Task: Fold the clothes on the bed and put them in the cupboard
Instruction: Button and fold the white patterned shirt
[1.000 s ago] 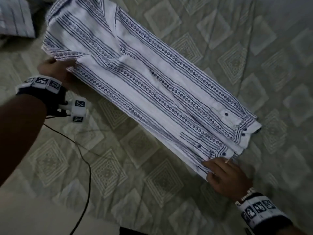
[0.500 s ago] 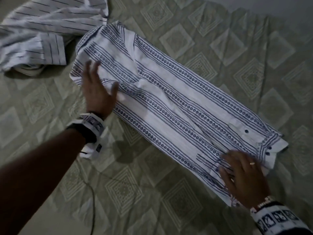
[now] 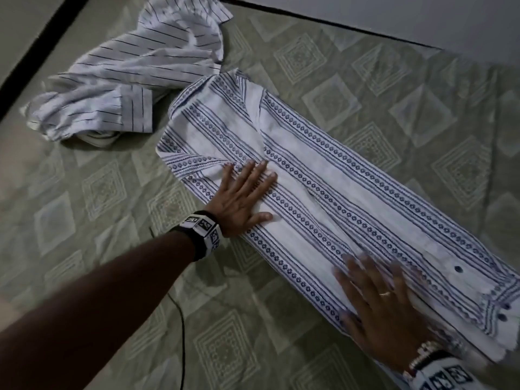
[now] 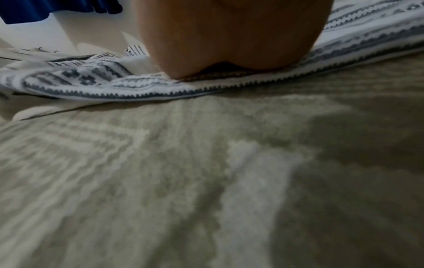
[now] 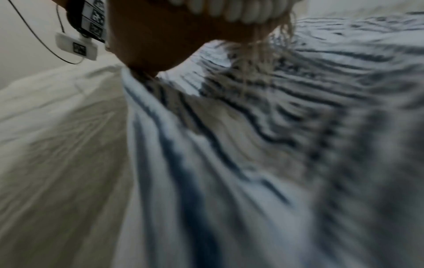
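Both flat grips [image 3: 242, 197] [image 3: 385, 308], long patterned woven shirt [image 3: 323, 198]

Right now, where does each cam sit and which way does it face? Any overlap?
Head: above the bed, looking down at the patterned shirt; left hand and right hand lie flat on it, forearms showing.
Left wrist: low over the bedsheet, facing the shirt's edge; only the hand's heel shows.
Right wrist: low, looking along the blurred shirt; hand's heel shows.
Shared: all three see that shirt.

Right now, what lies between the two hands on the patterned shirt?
Only the patterned shirt itself, bare between left hand and right hand, per the head view.
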